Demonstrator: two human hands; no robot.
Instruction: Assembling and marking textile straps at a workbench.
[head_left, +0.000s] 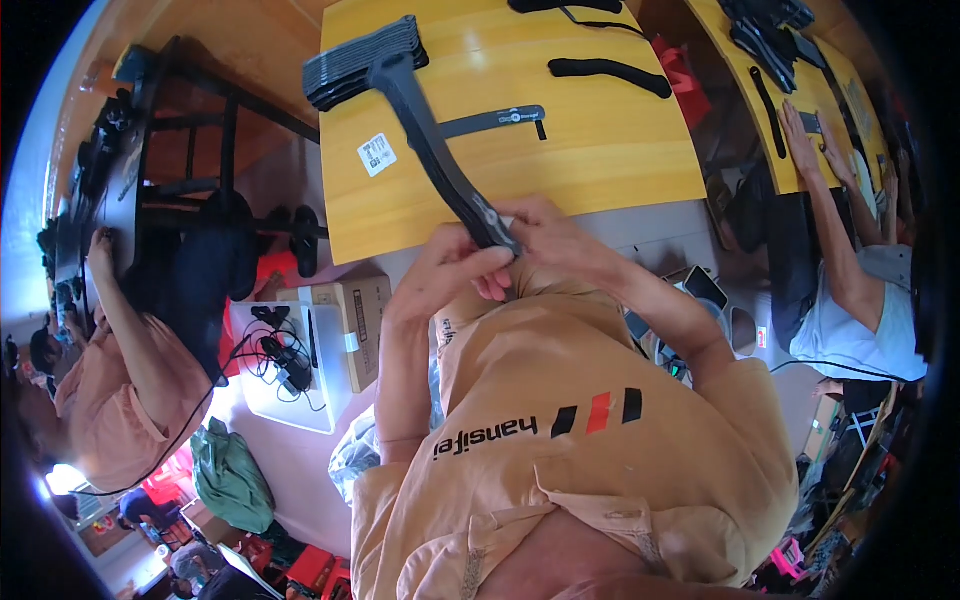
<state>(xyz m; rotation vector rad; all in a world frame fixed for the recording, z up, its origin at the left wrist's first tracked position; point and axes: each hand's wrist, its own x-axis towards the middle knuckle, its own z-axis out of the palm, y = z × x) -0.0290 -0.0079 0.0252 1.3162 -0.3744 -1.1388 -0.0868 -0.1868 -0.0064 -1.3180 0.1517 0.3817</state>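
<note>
Both my hands hold one end of a long black strap (430, 140) close to my chest, at the near edge of a yellow wooden table (600, 160). My left hand (448, 275) pinches the strap's end from below. My right hand (552, 235) grips it from the right, fingers touching the left hand. The strap runs up and left across the table to a stack of several similar black straps (350, 62) at the far left corner. A flat grey-black strap (495, 120) and a curved black padded piece (610, 72) lie apart on the tabletop.
A white sticker (377, 153) lies on the table. Below the table stand a cardboard box (362, 315) and a white tray with cables (285, 365). One person in pink (120, 390) sits at the left. Another person's hands (815, 140) rest on a second yellow table (790, 120) at the right.
</note>
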